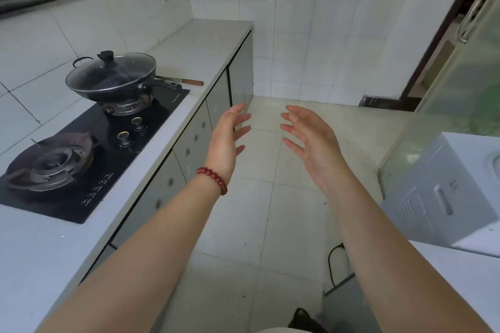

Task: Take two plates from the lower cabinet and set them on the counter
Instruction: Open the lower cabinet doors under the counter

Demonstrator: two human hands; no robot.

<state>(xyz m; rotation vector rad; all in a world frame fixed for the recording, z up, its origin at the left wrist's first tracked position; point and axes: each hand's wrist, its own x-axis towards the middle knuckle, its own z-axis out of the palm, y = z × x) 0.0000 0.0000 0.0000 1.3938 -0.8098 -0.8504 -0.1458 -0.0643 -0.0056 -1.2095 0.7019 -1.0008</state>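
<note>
While both arms extend forward over the tiled floor [259,197], the left hand [226,140] and the right hand [311,140] face each other palm to palm, well apart, with fingers spread wide and nothing held in either. The left wrist carries a red bead bracelet [213,178]. The left hand sits just beside the row of lower cabinet doors [189,149], which run under the counter [205,43] along the left side; all visible doors are closed, and no plates can be seen, so their location cannot be told. On the counter, a black gas hob [113,159] holds a lidded wok [113,76] on its far burner, while the near burner [54,162] is bare. A wooden-handled utensil [186,81] lies on the counter behind the wok handle. A white appliance [443,194] stands at the right edge of the view.
</note>
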